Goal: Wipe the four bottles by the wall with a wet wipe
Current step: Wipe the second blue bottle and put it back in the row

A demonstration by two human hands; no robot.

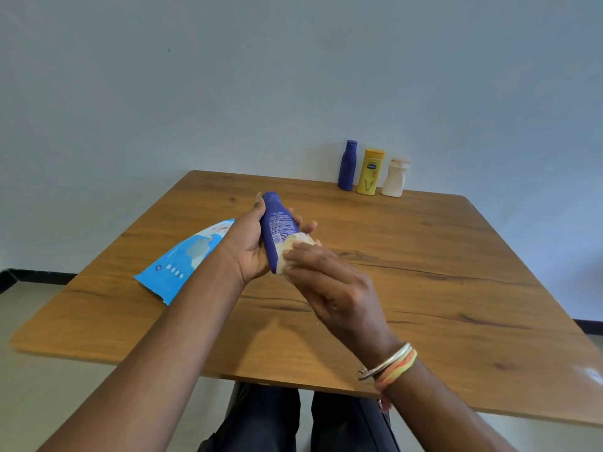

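Left hand (249, 246) grips the blue bottle (277, 228); right hand (332, 288) presses a wet wipe (293, 247) against its base. Wipe packet (182, 259) lies left of the grip.

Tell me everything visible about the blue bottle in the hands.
The blue bottle is dark blue, plastic by its look, with a cap of the same colour pointing away toward the wall. Its back label, with fine white print and a barcode, faces the camera. It is held tilted above the table. The left hand grips its middle; the right hand presses a whitish wipe against its lower end.
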